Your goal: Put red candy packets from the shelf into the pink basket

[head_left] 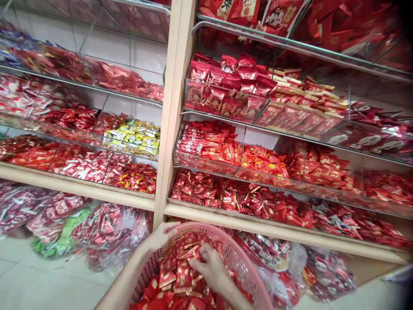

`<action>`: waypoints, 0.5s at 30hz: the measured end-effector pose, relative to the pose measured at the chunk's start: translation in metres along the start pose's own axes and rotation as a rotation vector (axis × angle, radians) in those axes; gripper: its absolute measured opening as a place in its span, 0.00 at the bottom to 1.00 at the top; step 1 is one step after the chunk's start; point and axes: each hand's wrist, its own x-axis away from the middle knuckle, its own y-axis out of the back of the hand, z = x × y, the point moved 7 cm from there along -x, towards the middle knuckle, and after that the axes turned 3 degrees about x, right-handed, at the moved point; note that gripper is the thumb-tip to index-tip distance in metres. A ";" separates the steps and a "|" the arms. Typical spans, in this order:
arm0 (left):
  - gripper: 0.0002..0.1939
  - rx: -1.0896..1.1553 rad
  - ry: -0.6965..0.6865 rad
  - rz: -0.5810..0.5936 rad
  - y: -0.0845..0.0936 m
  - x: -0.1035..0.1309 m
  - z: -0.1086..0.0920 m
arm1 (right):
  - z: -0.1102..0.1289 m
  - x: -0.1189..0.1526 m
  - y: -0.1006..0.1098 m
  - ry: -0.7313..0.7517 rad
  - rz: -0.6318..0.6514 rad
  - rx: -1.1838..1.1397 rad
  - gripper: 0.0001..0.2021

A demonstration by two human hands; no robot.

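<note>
A pink plastic basket (240,262) sits low in front of me, heaped with small red and gold candy packets (176,275). My left hand (159,237) grips the basket's far left rim. Inside the basket, my right hand (211,269) rests on the heap, fingers curled around a few of the red packets. Just beyond the basket is the lowest shelf bin of red candies (196,189).
Wooden shelving with tilted clear bins (226,107) holds red wrapped candies; one bin has yellow-green packets (134,137). Large clear bags of candy (106,230) lie on the tiled floor under the shelves, left and right of the basket.
</note>
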 end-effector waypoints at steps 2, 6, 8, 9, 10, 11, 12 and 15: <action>0.31 0.002 0.010 -0.013 0.000 0.000 0.000 | -0.001 -0.001 -0.003 0.020 -0.044 0.081 0.13; 0.33 0.001 0.021 -0.034 0.002 -0.001 0.003 | 0.007 -0.001 -0.003 0.011 -0.130 0.234 0.10; 0.32 -0.003 0.022 -0.037 0.003 -0.002 0.006 | 0.011 0.002 -0.002 0.003 -0.180 0.296 0.08; 0.32 -0.007 0.023 -0.041 0.003 -0.002 0.007 | 0.011 0.005 -0.002 0.003 -0.204 0.316 0.07; 0.33 -0.010 0.024 -0.046 0.004 -0.002 0.009 | 0.011 0.007 -0.002 0.002 -0.227 0.331 0.07; 0.33 -0.013 0.024 -0.050 0.005 -0.002 0.010 | 0.009 0.009 -0.002 -0.002 -0.248 0.339 0.07; 0.33 -0.014 0.024 -0.054 0.006 -0.002 0.011 | 0.006 0.010 -0.001 -0.009 -0.269 0.339 0.07; 0.34 -0.007 0.018 -0.051 0.007 -0.002 0.013 | -0.007 0.011 -0.002 -0.055 -0.295 0.286 0.08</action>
